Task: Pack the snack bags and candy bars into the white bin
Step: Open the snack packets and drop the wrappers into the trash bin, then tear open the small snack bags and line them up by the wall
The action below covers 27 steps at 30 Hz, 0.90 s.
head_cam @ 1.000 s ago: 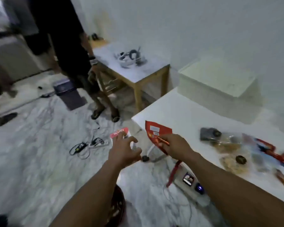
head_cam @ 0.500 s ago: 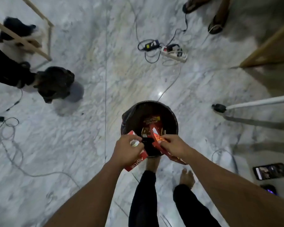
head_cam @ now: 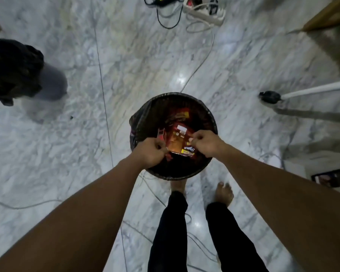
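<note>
Snack bag [head_cam: 176, 142], glossy red-brown, pinched in right hand [head_cam: 204, 144]; red wrapper [head_cam: 161, 135] gripped in left hand [head_cam: 151, 154].

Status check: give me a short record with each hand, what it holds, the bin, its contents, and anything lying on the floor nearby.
left hand: over the bin, grips a red pack
right hand: over the bin, pinches a red-brown snack bag
bin: round, dark, not white; stands on the floor just ahead of the bare feet
contents: wrappers already inside, count unclear
floor: marble; power strip with cables beyond the bin; phone on the right
</note>
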Each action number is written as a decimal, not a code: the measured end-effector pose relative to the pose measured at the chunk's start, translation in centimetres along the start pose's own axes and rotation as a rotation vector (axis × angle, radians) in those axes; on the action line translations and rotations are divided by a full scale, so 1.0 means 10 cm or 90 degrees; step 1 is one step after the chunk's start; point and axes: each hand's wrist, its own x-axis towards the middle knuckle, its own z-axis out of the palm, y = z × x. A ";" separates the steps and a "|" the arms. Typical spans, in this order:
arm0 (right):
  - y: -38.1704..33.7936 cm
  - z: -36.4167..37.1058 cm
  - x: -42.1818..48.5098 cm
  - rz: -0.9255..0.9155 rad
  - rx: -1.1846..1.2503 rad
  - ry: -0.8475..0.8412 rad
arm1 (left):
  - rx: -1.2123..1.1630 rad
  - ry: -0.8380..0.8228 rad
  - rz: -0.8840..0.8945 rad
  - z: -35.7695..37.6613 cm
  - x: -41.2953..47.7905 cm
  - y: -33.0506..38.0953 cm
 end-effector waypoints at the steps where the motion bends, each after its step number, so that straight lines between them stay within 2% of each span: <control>1: -0.04 -0.08 -0.17 0.005 -0.005 0.004 | 0.022 -0.007 0.015 -0.04 -0.10 0.10; 6: -0.26 -0.63 -1.30 0.021 0.017 0.061 | 0.094 -0.012 0.092 -0.37 -0.88 0.97; 14: -0.36 -1.51 -3.36 -0.025 0.102 0.244 | 0.248 -0.022 0.324 -0.50 -2.38 2.44; 19: 0.16 -1.84 -4.41 -0.033 0.218 0.392 | 0.376 -0.076 0.460 0.06 -3.08 3.27; 27: 1.68 -2.00 -5.62 0.040 0.404 0.586 | 0.508 -0.148 0.640 1.52 -4.15 4.13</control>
